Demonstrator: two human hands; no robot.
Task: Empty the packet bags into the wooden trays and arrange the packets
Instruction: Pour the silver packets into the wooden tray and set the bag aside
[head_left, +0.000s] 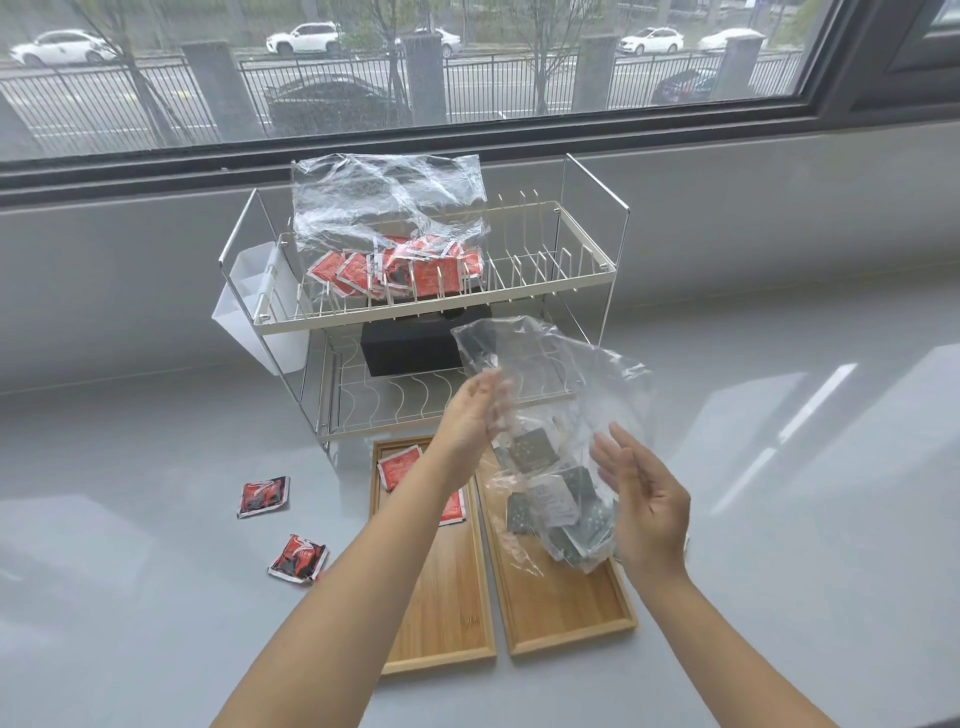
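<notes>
Clear bag (561, 415): long axis upright, dark packets (545, 499) at bottom, over right wooden tray (566, 618).
Left hand (470, 415): fingers pinching bag's left side.
Right hand (644, 509): palm open beside bag; grip unclear.

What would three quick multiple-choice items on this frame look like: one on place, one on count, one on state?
1. Where does the bag of red packets lie?
A. on the rack's top tier
B. in the left tray
C. on the counter

2. How many red packets lie loose on the counter left of the trays?
A. none
B. two
C. five

3. What is in the right tray?
A. red packets
B. nothing at all
C. grey packets, partly under the clear bag

Key: 1 A, it rests on the rack wires. 2 B, one and another. 3 C, grey packets sit beneath the clear bag between the left hand and right hand.
</notes>
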